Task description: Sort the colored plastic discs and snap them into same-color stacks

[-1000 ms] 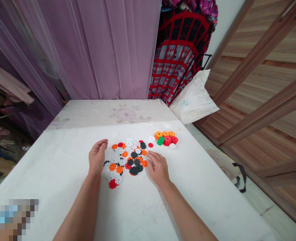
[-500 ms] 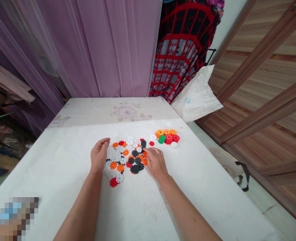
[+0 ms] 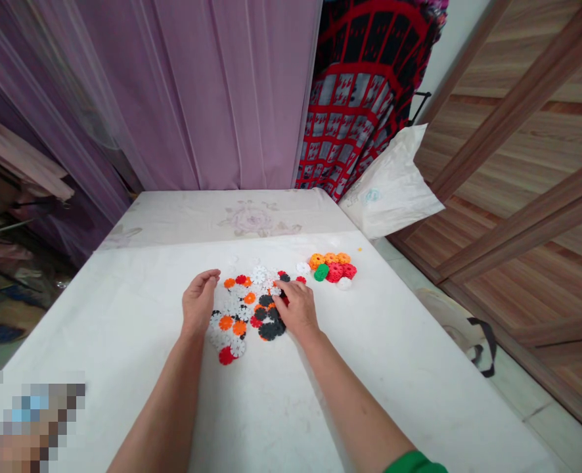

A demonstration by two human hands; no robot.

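Notched plastic discs in white, black, orange and red lie in a loose pile between my hands. My left hand rests at the pile's left edge, fingers curled together; whatever they may hold is too small to make out. Over the right side of the pile is my right hand, thumb and fingers apart, fingertips near white and black discs. Beyond it to the right sit stacks of orange discs and red discs, with a green disc and white discs beside them.
A white cloth covers the table. Purple curtains hang behind it. At the right are a white bag and wooden doors. A blurred, pixelated patch is at the lower left.
My right hand has moved left and slightly up over the pile, and its fingers have spread. A green sleeve now shows at the bottom. My left hand stays beside the pile.
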